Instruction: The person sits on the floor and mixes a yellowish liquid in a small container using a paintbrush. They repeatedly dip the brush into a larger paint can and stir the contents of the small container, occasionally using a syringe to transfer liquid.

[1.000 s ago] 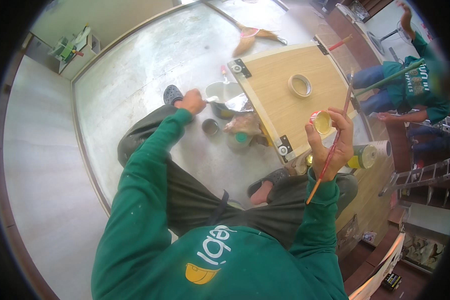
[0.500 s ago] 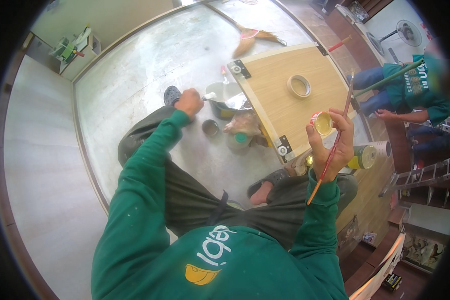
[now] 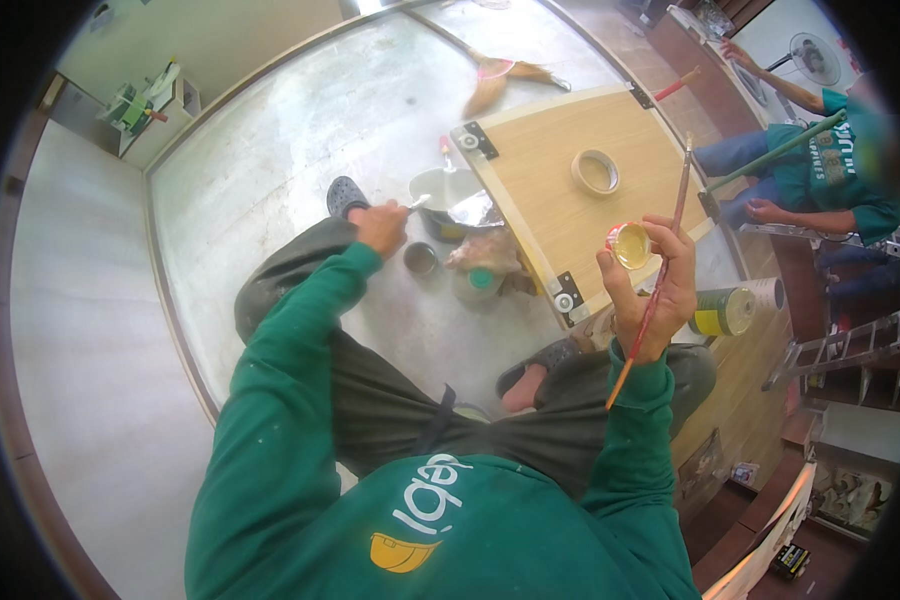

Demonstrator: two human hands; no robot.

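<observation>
My right hand [image 3: 660,295] is closed round a small open can [image 3: 629,246] with yellowish stuff inside. The same hand also holds a long thin paintbrush [image 3: 642,345] with a reddish handle, slanting across the palm. On the left, my left hand [image 3: 382,230] grips a slim small tool [image 3: 420,202] with a whitish end; its exact kind cannot be made out. That end is beside the rim of a dark bucket [image 3: 436,187] with pale stuff inside. Close to this hand on the floor stand a dark round cup [image 3: 420,259] and a jar with a green lid [image 3: 481,278].
A wooden panel on casters [image 3: 540,150] carries a tape roll [image 3: 595,172]. Crumpled plastic [image 3: 485,250] lies beside the bucket. A broom [image 3: 495,80] rests farther off. At right are a large can [image 3: 724,312], a ladder [image 3: 840,345] and a person in green [image 3: 820,170].
The small can and brush have shifted slightly left and the can has tilted. The left hand's tool tip has moved slightly at the bucket rim. The other person has raised an arm.
</observation>
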